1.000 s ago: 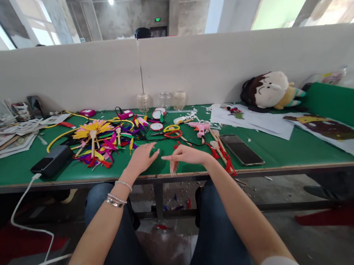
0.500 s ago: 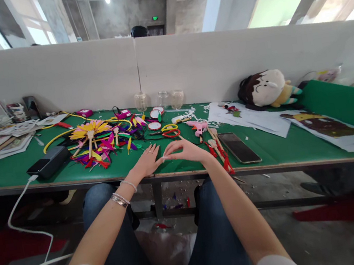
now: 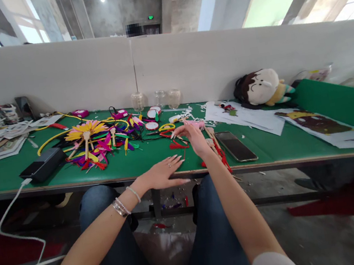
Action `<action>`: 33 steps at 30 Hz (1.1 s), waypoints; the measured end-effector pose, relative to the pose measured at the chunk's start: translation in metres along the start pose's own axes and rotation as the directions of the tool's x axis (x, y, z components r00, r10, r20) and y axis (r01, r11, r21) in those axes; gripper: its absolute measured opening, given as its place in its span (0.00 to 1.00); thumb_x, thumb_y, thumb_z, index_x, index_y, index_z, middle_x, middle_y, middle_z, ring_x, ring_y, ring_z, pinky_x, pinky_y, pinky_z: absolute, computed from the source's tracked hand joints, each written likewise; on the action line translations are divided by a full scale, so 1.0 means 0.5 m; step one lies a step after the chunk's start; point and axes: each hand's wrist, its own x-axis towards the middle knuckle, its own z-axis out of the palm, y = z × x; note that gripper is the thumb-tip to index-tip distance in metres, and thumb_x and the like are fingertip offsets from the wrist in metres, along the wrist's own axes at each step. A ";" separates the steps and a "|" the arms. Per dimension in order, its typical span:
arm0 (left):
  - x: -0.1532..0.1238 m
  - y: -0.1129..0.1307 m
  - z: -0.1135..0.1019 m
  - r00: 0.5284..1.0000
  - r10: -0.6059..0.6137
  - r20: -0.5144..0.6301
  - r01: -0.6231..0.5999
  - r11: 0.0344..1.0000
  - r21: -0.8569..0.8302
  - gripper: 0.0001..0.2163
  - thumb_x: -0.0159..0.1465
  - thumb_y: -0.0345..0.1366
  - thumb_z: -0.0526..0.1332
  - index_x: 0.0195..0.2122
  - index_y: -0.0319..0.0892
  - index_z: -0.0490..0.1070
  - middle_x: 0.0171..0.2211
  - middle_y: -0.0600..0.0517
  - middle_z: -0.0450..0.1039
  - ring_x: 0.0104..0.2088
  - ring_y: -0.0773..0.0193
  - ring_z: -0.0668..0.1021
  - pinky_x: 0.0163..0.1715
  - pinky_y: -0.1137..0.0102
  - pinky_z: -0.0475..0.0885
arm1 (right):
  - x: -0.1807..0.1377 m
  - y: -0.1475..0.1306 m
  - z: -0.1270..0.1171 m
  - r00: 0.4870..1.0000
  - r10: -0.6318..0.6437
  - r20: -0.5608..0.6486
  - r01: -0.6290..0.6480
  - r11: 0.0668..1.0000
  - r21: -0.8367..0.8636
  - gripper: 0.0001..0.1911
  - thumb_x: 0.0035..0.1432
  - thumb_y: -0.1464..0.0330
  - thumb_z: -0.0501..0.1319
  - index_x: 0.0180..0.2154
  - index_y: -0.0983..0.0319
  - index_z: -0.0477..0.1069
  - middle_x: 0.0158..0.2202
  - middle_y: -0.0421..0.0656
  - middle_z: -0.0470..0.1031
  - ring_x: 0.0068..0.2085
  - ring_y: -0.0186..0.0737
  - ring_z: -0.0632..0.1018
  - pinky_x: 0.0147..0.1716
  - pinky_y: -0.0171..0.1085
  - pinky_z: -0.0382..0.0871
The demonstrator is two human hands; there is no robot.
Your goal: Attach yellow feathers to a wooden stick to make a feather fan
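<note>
My left hand (image 3: 165, 173) lies palm down at the table's front edge, fingers stretched out, holding nothing. Beyond it, my right hand (image 3: 195, 138) is raised over the green tabletop with fingers bent. A red tassel (image 3: 176, 145) hangs from a cord just under its fingers and appears pinched there; the exact grip is hidden. Behind the fingers are red-handled scissors (image 3: 165, 134), partly covered, and yellow-handled scissors (image 3: 166, 127). A pink glue gun (image 3: 196, 124) shows partly behind my right hand. Wooden sticks with red tassels (image 3: 219, 152) lie to its right.
A phone (image 3: 235, 146) lies right of the sticks. Left are a yellow flower-like craft piece (image 3: 85, 132), colourful feather-like pieces and a black power bank (image 3: 43, 165) with a white cable. Glass jars (image 3: 160, 99), papers (image 3: 245, 116) and a plush doll (image 3: 262, 87) stand or lie behind.
My hands have parted. The left has slid right and flattened at the edge; the right has risen and moved forward toward the glue gun. A red tassel now shows under its fingers.
</note>
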 end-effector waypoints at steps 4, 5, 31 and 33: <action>-0.004 0.057 -0.016 0.988 0.141 0.062 -0.124 0.966 -0.227 0.35 0.53 0.55 0.55 0.59 0.44 0.52 0.61 0.48 0.48 0.61 0.57 0.50 0.60 0.62 0.44 | -0.004 -0.001 0.008 0.999 0.024 0.030 -0.025 1.000 0.003 0.32 0.53 0.45 0.43 0.32 0.61 0.75 0.30 0.45 0.75 0.35 0.39 0.74 0.38 0.37 0.66; -0.006 0.066 -0.021 0.981 0.175 0.084 -0.140 0.937 -0.320 0.33 0.53 0.53 0.57 0.58 0.46 0.56 0.60 0.50 0.52 0.61 0.57 0.53 0.59 0.63 0.48 | -0.004 -0.001 0.009 0.999 0.027 0.034 -0.027 1.000 0.016 0.32 0.53 0.45 0.44 0.30 0.62 0.75 0.30 0.45 0.75 0.34 0.38 0.74 0.37 0.37 0.66; -0.018 -0.007 -0.084 0.848 -0.529 0.007 0.317 0.497 -0.808 0.19 0.47 0.50 0.63 0.24 0.34 0.73 0.23 0.47 0.75 0.25 0.65 0.76 0.30 0.70 0.72 | -0.023 -0.018 0.030 0.912 0.144 0.385 -0.130 0.990 -0.062 0.29 0.54 0.48 0.48 0.27 0.64 0.75 0.29 0.43 0.76 0.30 0.34 0.73 0.34 0.34 0.66; -0.023 -0.006 -0.090 0.860 -0.506 0.069 0.349 0.483 -0.803 0.20 0.48 0.50 0.63 0.26 0.33 0.74 0.23 0.46 0.75 0.24 0.65 0.76 0.29 0.71 0.72 | -0.016 -0.012 0.022 0.950 0.123 0.289 -0.109 0.992 -0.063 0.30 0.54 0.48 0.47 0.25 0.64 0.75 0.27 0.44 0.76 0.29 0.35 0.73 0.34 0.34 0.66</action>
